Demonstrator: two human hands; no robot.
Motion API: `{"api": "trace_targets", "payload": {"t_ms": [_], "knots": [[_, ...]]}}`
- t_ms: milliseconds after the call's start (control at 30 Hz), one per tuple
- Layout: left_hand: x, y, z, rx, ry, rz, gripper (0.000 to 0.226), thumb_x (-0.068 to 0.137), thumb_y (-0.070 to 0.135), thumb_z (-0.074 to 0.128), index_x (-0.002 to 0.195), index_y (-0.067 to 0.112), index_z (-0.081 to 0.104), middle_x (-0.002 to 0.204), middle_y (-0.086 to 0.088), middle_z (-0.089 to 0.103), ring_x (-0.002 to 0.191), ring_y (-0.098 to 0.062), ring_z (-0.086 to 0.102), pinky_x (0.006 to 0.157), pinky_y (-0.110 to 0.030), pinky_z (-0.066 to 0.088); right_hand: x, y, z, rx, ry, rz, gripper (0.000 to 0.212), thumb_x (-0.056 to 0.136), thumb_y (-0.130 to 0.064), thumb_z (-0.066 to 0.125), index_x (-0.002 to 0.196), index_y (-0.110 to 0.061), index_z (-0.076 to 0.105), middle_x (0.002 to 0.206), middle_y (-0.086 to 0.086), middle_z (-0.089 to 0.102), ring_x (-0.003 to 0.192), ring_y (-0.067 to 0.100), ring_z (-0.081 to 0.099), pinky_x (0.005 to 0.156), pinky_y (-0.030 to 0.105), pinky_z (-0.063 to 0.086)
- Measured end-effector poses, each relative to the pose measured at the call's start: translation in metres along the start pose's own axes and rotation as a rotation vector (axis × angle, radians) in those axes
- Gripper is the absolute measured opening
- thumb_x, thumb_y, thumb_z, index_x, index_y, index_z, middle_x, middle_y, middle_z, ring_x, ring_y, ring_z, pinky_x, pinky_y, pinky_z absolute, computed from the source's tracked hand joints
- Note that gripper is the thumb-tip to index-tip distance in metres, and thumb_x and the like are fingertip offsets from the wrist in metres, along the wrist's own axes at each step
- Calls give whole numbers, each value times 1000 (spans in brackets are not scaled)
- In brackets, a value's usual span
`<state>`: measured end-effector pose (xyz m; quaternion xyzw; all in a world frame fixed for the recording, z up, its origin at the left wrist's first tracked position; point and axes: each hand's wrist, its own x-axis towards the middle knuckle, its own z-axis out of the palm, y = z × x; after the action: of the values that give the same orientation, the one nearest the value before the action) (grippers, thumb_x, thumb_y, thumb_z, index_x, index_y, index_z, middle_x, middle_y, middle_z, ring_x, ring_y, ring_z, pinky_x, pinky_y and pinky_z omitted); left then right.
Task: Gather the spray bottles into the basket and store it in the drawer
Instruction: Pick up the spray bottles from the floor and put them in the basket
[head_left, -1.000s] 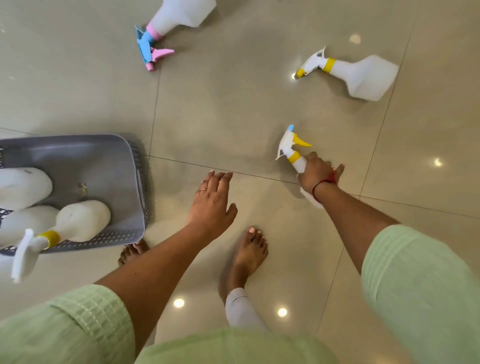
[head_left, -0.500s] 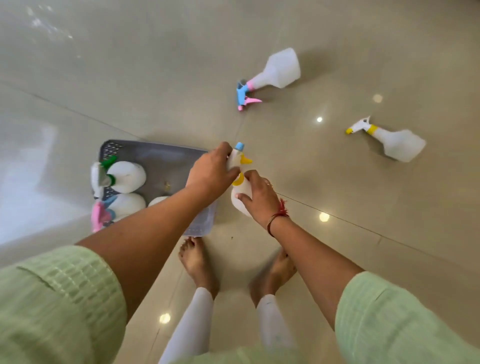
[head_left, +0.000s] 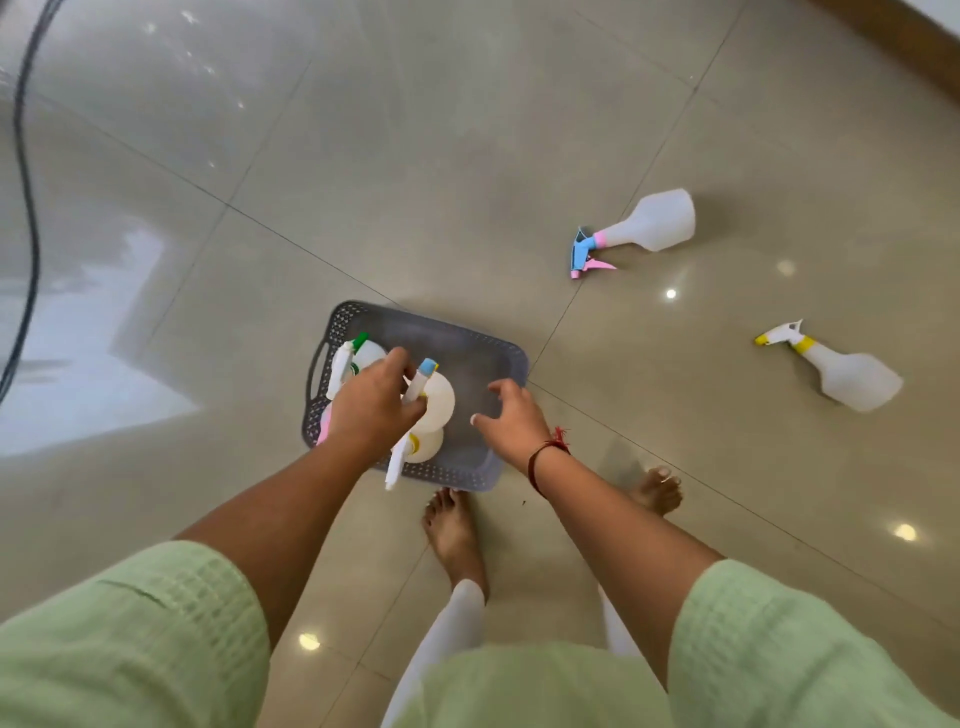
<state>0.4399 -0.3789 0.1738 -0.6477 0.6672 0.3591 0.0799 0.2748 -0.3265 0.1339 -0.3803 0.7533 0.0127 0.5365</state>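
A grey perforated basket (head_left: 470, 347) sits on the tiled floor in front of my feet. My left hand (head_left: 371, 408) is over it, shut on the neck of a white spray bottle with a blue tip (head_left: 434, 397). White bottles lie inside, one with a green trigger (head_left: 361, 349) and one with a yellow collar (head_left: 418, 448); a pink part shows under my left hand. My right hand (head_left: 511, 418) hovers open over the basket's right side. Two bottles lie on the floor to the right: one with a blue and pink trigger (head_left: 641, 226), one with a yellow collar (head_left: 836, 369).
A black cable (head_left: 26, 171) runs down the floor at the far left. A brown skirting edge (head_left: 904, 41) crosses the top right corner. My bare feet (head_left: 454, 525) stand just behind the basket.
The blue-tipped bottle went from my right hand into my left, which carried it over the basket. My right hand let go and opened. The view pulled back from the floor.
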Motion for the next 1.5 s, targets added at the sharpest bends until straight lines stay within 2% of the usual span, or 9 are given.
{"api": "trace_targets", "payload": {"t_ms": [300,467,633,800,967,1100,1300,1433,1500], "knots": [[32,-3,35,-23,34,-82,27,81,22,63,100,9,49,99,-14,61,88,-35,58,71,-43,51,9,81,-22,-78,-14,117,37,86,-27,58,122,-18,55,133,11,48,121,28,51,106,41,40],[48,-7,44,-33,68,-155,29,80,20,63,102,6,49,102,-16,61,92,-36,57,70,-41,44,14,116,-38,-90,-16,197,31,87,-25,57,118,-20,58,132,10,48,116,27,54,105,40,41],[53,-11,50,-43,48,-202,42,81,21,65,113,4,45,108,-23,62,99,-41,57,78,-45,46,31,120,-52,-49,1,209,33,88,-24,59,119,-15,59,131,14,50,117,27,53,100,30,39],[45,5,48,177,130,-181,51,78,32,66,116,7,43,117,-20,51,108,-41,49,81,-50,45,52,106,-70,-11,18,169,34,86,-27,61,118,-15,60,131,15,52,121,31,51,105,33,39],[50,60,66,273,129,66,53,77,28,63,126,13,46,130,-15,47,124,-36,40,100,-49,34,68,103,-104,30,73,124,35,85,-27,61,119,-16,59,131,15,49,121,31,50,106,37,40],[68,128,95,222,94,130,54,78,25,60,129,14,46,140,-12,42,139,-31,26,115,-45,18,77,127,-148,34,112,133,39,85,-25,61,123,-15,56,132,15,46,123,33,48,105,34,37],[89,228,140,171,-22,196,54,81,24,57,131,15,41,145,-12,35,144,-30,16,117,-45,18,82,204,-245,-126,210,188,54,84,-23,62,134,-17,42,139,14,38,127,36,42,103,38,38],[109,274,183,160,-75,209,51,83,26,56,131,14,41,143,-11,36,143,-30,17,116,-46,21,95,269,-304,-379,285,298,57,84,-18,59,136,-15,36,138,12,41,128,35,40,99,42,41],[121,290,211,147,-98,209,49,83,25,55,129,15,42,139,-11,39,142,-30,18,117,-48,17,112,298,-325,-512,301,332,54,85,-15,58,135,-13,38,136,12,44,127,33,42,97,43,41]]}}
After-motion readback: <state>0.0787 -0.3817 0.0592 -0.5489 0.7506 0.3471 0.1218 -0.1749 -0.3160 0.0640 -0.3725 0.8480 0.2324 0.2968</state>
